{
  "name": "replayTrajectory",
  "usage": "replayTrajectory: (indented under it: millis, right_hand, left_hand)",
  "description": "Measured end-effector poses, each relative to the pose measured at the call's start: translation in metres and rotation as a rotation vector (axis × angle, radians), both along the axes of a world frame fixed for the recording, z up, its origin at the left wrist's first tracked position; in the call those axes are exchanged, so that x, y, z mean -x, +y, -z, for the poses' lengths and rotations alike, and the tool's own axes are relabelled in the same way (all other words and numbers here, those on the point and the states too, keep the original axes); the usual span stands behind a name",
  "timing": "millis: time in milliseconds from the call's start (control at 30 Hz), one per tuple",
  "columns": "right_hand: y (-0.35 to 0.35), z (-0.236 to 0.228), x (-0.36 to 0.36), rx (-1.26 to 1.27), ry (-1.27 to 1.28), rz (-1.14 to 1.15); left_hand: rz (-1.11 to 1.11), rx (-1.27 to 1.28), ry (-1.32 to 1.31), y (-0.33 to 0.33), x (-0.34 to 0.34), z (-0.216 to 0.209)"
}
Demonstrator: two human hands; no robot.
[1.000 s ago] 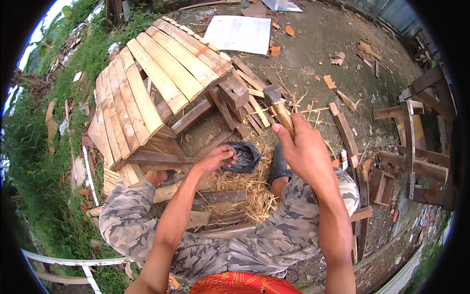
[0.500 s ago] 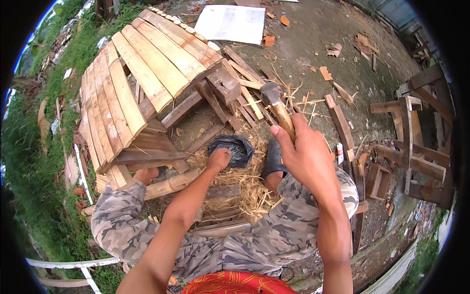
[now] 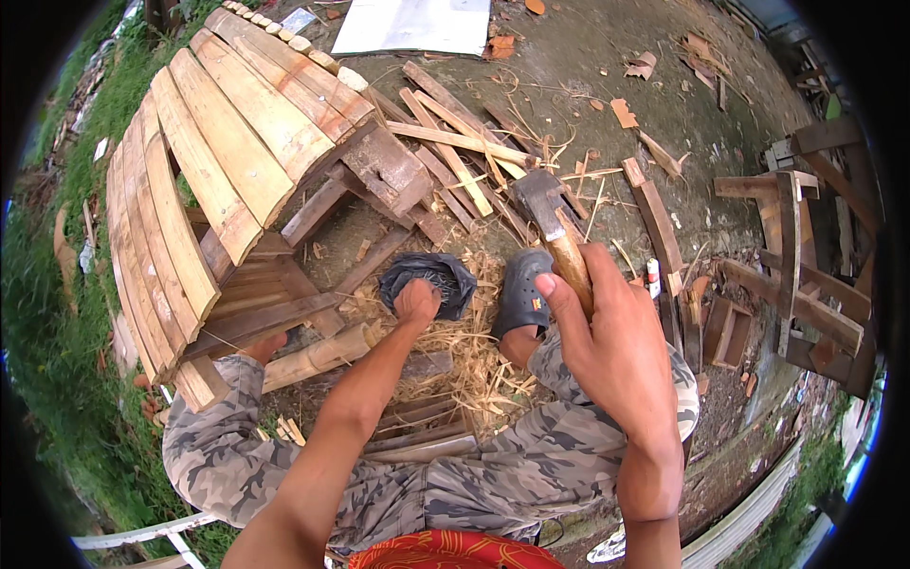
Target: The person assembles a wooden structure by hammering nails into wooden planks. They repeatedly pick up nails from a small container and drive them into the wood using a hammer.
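My right hand (image 3: 607,346) grips the wooden handle of a hammer (image 3: 545,204), its dark metal head raised and pointing away from me. Down between my feet, my left hand (image 3: 417,302) is closed and reaches into a black plastic bag (image 3: 453,270). Grey nails (image 3: 444,283) show in the bag beside the fingers. My left fingertips are hidden, so what they pinch cannot be made out. To the left stands a wooden frame (image 3: 327,213) covered with pale split-bamboo slats (image 3: 227,123).
Wood shavings (image 3: 474,356) and a bamboo pole (image 3: 322,356) lie around my feet. Loose wooden strips (image 3: 464,142) are piled ahead, with a white sheet (image 3: 412,24) beyond. A long wooden bar (image 3: 654,218) and a stack of wooden frames (image 3: 791,256) lie at the right.
My left hand has gone slightly deeper into the bag of nails. The view has shifted, so the slatted frame sits farther left. The hammer stays in my right hand.
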State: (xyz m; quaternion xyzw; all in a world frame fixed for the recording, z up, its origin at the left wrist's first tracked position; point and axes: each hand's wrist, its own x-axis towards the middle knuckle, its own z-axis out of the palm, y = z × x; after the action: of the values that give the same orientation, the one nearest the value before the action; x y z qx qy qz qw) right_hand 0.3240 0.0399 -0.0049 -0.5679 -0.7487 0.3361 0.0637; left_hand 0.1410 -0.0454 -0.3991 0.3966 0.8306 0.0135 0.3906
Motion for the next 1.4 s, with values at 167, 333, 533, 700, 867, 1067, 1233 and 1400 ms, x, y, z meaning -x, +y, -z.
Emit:
replayTrajectory:
  millis: [167, 333, 533, 700, 867, 1067, 1233, 1400]
  right_hand:
    - [0.0, 0.001, -0.002, -0.005, 0.002, 0.018]
    - [-0.001, 0.003, -0.006, -0.063, 0.028, -0.006]
    - [-0.003, -0.002, -0.006, 0.004, 0.007, 0.022]
    - [-0.004, -0.002, -0.003, -0.003, 0.007, 0.019]
    - [-0.003, -0.002, -0.001, -0.013, -0.003, 0.003]
    - [-0.003, -0.001, -0.001, 0.034, -0.019, 0.023]
    - [-0.003, -0.001, -0.002, 0.014, -0.031, 0.019]
    - [-0.004, 0.0, -0.002, 0.007, -0.057, 0.004]
  left_hand:
    - [0.102, 0.007, 0.037, 0.002, -0.004, 0.006]
    - [0.151, -0.112, -0.005, -0.019, 0.022, 0.006]
    - [0.151, -0.238, -0.002, -0.038, 0.055, -0.009]
    - [0.132, -0.204, 0.067, -0.031, 0.049, -0.009]
    - [-0.009, -0.267, 0.076, -0.033, 0.031, 0.009]
    - [0.218, -0.283, 0.151, -0.046, 0.011, 0.019]
    - [0.186, -0.277, 0.152, -0.05, 0.003, 0.013]
    - [0.144, -0.209, 0.104, -0.049, 0.001, 0.014]
